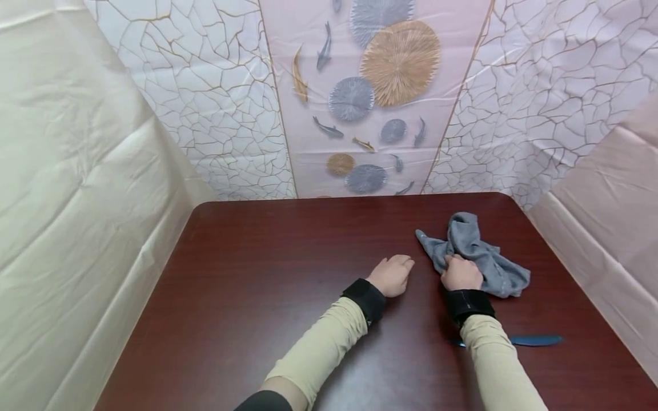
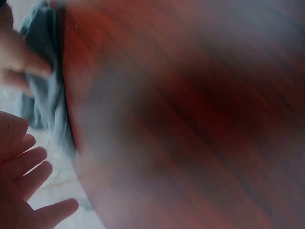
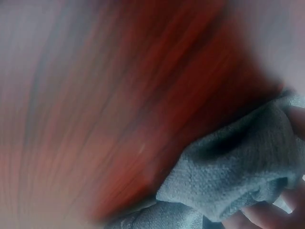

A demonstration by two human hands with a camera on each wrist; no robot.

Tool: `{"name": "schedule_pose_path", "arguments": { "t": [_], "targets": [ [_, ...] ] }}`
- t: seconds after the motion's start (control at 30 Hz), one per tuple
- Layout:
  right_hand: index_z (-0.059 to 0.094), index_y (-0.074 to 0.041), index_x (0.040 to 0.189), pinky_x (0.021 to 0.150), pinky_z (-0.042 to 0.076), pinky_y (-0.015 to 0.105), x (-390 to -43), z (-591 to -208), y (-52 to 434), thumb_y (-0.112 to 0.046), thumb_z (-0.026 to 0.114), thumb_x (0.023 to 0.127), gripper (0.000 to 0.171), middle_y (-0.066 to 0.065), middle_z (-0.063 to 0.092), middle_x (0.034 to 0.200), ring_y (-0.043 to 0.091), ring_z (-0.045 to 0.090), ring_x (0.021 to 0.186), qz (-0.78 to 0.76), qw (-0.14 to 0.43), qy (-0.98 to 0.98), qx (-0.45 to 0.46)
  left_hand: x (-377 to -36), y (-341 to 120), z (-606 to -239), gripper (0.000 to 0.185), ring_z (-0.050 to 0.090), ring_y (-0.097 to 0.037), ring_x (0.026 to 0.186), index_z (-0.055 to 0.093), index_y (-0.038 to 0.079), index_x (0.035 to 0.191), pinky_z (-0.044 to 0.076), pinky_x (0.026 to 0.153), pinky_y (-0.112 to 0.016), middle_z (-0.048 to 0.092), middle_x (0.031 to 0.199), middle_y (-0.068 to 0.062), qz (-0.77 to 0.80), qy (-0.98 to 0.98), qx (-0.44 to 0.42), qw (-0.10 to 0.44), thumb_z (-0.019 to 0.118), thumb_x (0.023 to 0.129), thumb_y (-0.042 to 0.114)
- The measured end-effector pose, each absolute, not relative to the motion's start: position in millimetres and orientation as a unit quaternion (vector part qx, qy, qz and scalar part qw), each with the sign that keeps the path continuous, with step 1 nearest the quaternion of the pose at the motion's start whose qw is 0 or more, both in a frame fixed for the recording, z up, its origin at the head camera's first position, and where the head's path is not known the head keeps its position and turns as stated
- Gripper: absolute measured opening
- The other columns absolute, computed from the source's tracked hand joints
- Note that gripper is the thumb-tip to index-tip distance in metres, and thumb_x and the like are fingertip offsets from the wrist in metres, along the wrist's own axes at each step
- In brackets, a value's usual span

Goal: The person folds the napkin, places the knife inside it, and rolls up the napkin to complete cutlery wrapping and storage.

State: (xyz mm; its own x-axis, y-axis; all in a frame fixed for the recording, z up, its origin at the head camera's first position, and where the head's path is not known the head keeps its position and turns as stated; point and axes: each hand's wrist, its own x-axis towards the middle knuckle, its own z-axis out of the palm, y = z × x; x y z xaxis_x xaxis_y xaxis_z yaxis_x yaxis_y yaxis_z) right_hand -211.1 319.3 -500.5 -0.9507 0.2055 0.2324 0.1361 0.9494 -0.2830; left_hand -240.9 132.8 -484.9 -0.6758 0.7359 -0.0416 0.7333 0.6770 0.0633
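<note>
Grey and soft-looking, the cloth [image 1: 475,257] lies crumpled on the dark red-brown wooden table [image 1: 267,274], toward its far right part. It is bunched into loose folds, with one rounded hump rising at the far end and a pointed corner trailing off to the left; its surface shows a fine woven or terry texture in the right wrist view [image 3: 228,176], where a deep shadowed fold runs across it.

The right hand [image 1: 461,273] rests on the near edge of the cloth with its fingers [image 3: 267,214] curled into the fabric, gripping a fold of it. The left hand [image 1: 392,275] sits on the bare table just left of the cloth, not touching it; in the left wrist view its fingers [image 2: 33,176] are loosely spread and hold nothing.

Both forearms wear pale beige sleeves with black wrist straps. A slim blue object [image 1: 534,341] lies on the table near the right forearm; what it is cannot be told.
</note>
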Motion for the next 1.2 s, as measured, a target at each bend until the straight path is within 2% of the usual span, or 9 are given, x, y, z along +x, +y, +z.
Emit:
{"name": "schedule_pose_path", "arguments": {
  "t": [0.1, 0.23, 0.4, 0.53, 0.7, 0.8, 1.03, 1.2],
  "targets": [
    [0.064, -0.001, 0.102, 0.065, 0.043, 0.058, -210.1, -501.1, 306.1, -0.006, 0.064, 0.070, 0.033, 0.022, 0.059, 0.095, 0.048, 0.054, 0.079, 0.131, 0.138, -0.979, -0.075, -233.6, 142.5, -481.2, 0.049, 0.020, -0.010, 0.134, 0.032, 0.017, 0.141, 0.029, 0.102, -0.038, 0.026, 0.147, 0.003, 0.011, 0.920, 0.386, 0.062, 0.044, 0.094, 0.020],
    [0.064, 0.000, 0.104, 0.066, 0.043, 0.057, -209.2, -501.1, 288.9, -0.008, 0.066, 0.070, 0.035, 0.021, 0.060, 0.097, 0.047, 0.055, 0.080, 0.125, 0.137, -0.981, -0.058, -232.6, 145.4, -489.6, 0.056, 0.016, -0.011, 0.136, 0.027, 0.017, 0.143, 0.027, 0.102, -0.043, 0.019, 0.149, 0.003, 0.012, 0.922, 0.382, 0.065, 0.049, 0.093, 0.021],
    [0.065, 0.000, 0.104, 0.066, 0.044, 0.057, -210.5, -501.4, 266.1, -0.010, 0.067, 0.071, 0.034, 0.020, 0.061, 0.097, 0.045, 0.055, 0.080, 0.120, 0.134, -0.983, -0.041, -234.3, 136.6, -495.3, 0.053, 0.019, -0.011, 0.135, 0.030, 0.016, 0.142, 0.029, 0.101, -0.046, 0.024, 0.148, 0.001, 0.019, 0.923, 0.380, 0.053, 0.048, 0.093, 0.021],
    [0.067, -0.003, 0.096, 0.062, 0.045, 0.055, -211.2, -500.5, 252.6, -0.010, 0.068, 0.070, 0.028, 0.019, 0.062, 0.091, 0.043, 0.056, 0.075, 0.117, 0.132, -0.984, -0.029, -238.0, 130.1, -496.8, 0.048, 0.027, -0.012, 0.131, 0.037, 0.015, 0.139, 0.032, 0.099, -0.045, 0.035, 0.142, 0.001, 0.029, 0.926, 0.374, 0.034, 0.047, 0.093, 0.021],
    [0.068, -0.007, 0.085, 0.055, 0.044, 0.054, -211.2, -497.9, 242.5, -0.009, 0.069, 0.065, 0.021, 0.021, 0.063, 0.080, 0.042, 0.057, 0.067, 0.130, 0.135, -0.982, -0.017, -243.3, 121.1, -498.0, 0.034, 0.046, -0.015, 0.113, 0.053, 0.015, 0.124, 0.042, 0.086, -0.038, 0.051, 0.121, -0.001, 0.019, 0.924, 0.380, -0.028, 0.052, 0.090, 0.022],
    [0.069, -0.009, 0.085, 0.053, 0.044, 0.053, -211.8, -496.7, 238.8, -0.010, 0.071, 0.064, 0.021, 0.021, 0.064, 0.078, 0.042, 0.058, 0.065, 0.136, 0.133, -0.982, 0.006, -246.0, 114.9, -498.8, 0.027, 0.050, -0.018, 0.101, 0.060, 0.015, 0.113, 0.045, 0.075, -0.033, 0.052, 0.107, -0.002, 0.012, 0.925, 0.375, -0.062, 0.057, 0.088, 0.023],
    [0.072, -0.011, 0.093, 0.053, 0.046, 0.050, -210.4, -494.3, 228.9, -0.002, 0.068, 0.067, 0.028, 0.016, 0.067, 0.082, 0.039, 0.059, 0.065, 0.163, 0.135, -0.976, 0.045, -250.2, 100.0, -493.8, 0.018, 0.055, -0.019, 0.093, 0.064, 0.017, 0.106, 0.048, 0.073, -0.027, 0.052, 0.101, -0.003, 0.065, 0.928, 0.362, -0.064, 0.059, 0.088, 0.016],
    [0.072, -0.005, 0.090, 0.057, 0.047, 0.047, -211.0, -480.9, 217.6, 0.003, 0.067, 0.068, 0.024, 0.015, 0.067, 0.082, 0.035, 0.061, 0.067, 0.188, 0.198, -0.960, 0.068, -252.9, 86.0, -479.1, 0.009, 0.058, -0.017, 0.075, 0.061, 0.010, 0.096, 0.046, 0.067, -0.023, 0.053, 0.088, -0.004, 0.111, 0.914, 0.378, -0.098, 0.056, 0.088, 0.009]
  ]
}}
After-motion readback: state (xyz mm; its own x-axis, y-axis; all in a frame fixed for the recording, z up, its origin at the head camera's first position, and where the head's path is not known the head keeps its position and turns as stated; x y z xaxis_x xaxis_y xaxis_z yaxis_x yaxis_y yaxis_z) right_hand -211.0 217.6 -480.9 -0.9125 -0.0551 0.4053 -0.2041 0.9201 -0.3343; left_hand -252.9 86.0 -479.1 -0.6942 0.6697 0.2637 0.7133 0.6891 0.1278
